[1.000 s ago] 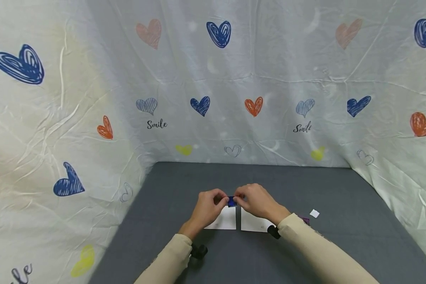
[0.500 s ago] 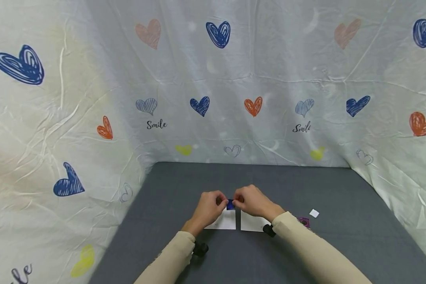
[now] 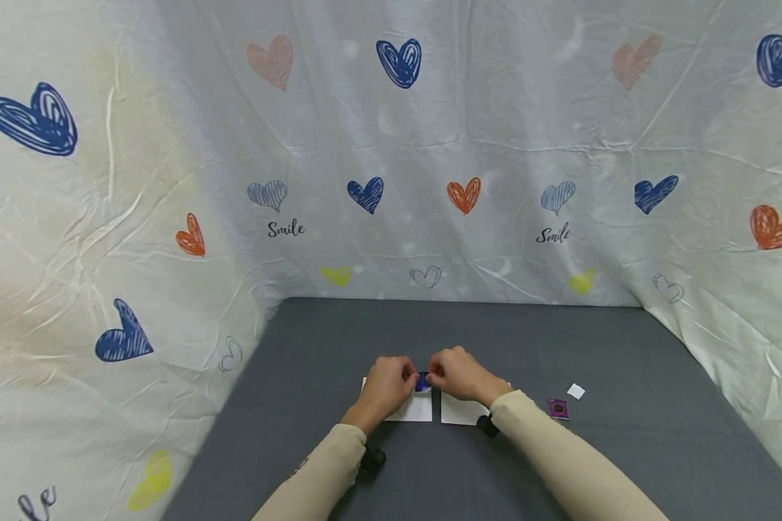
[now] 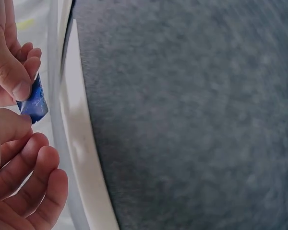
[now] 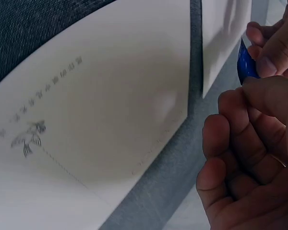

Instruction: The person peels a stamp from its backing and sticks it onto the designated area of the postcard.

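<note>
Blue and shiny, a small packet (image 3: 423, 382) with a jagged edge is stretched between a person's two hands. The left hand (image 3: 389, 385) pinches one side of it between thumb and forefinger, its other fingers loosely bent. The right hand (image 3: 459, 373) pinches the opposite side in the same manner, so neither hand is free. From the head view, the packet appears over the far right corner of the left sheet (image 3: 409, 411); whether it touches the paper cannot be told.

Beside that sheet lies the right sheet (image 3: 459, 412), also white, with a narrow strip of the grey table (image 3: 287, 449) between them. The right wrist view shows a small winged drawing (image 5: 30, 138) on it, next to a line of print too blurred to read. Farther right, near the right sleeve (image 3: 573, 456), lie a purple packet (image 3: 558, 409) with a dark round mark and a little white square (image 3: 576, 391), close together but apart. Behind everything hangs a pale curtain (image 3: 430, 137) printed with hearts.
</note>
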Action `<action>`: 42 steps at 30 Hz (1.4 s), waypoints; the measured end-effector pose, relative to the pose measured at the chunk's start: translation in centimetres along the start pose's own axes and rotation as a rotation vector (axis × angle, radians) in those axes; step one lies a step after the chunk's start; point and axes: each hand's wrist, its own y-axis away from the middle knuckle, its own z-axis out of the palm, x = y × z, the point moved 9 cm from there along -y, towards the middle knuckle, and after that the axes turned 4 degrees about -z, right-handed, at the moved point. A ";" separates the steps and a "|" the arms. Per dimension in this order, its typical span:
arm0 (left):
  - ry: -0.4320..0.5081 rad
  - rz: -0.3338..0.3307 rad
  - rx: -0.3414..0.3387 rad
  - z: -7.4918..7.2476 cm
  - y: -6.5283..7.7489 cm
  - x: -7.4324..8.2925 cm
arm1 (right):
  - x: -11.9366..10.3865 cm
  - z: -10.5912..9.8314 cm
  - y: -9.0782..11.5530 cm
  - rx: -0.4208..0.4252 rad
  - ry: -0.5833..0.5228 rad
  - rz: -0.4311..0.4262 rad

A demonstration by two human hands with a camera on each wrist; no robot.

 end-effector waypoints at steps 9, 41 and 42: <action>-0.007 -0.048 -0.030 0.8 -0.2 -0.8 | 1.1 1.6 -0.4 -0.029 -0.005 0.061; -0.036 -0.039 -0.070 6.1 -2.7 -4.9 | 3.2 3.2 -0.9 0.024 0.005 0.020; -0.048 -0.037 -0.067 6.6 -2.9 -5.3 | 3.2 3.2 -0.9 0.024 0.009 0.023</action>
